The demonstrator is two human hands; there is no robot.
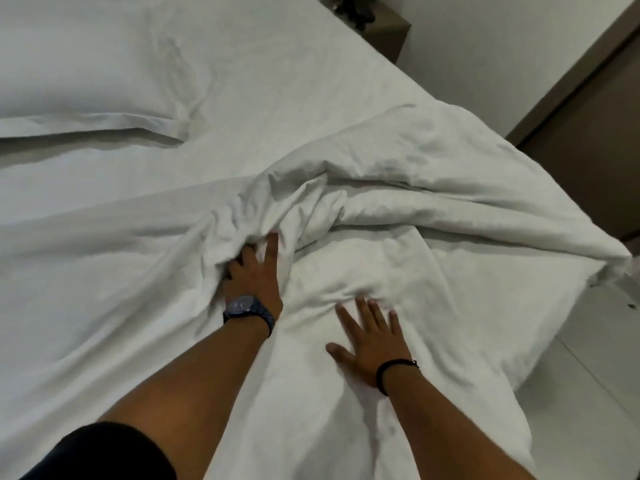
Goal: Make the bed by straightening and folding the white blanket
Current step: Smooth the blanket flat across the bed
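The white blanket [433,209] lies rumpled over the near right part of the bed, with a thick bunched ridge across its middle. My left hand [254,271], a dark watch on its wrist, reaches into that ridge; its fingers curl into the folds and grip the cloth. Flat on a smoother patch of the blanket rests my right hand [372,337], fingers spread, a black band at its wrist. The blanket's right corner hangs off the bed's edge.
A white pillow [90,67] lies at the head of the bed, upper left, on the white sheet [277,98]. A dark bedside table [384,29] stands at the top. Pale floor [595,375] and a brown door [595,140] are to the right.
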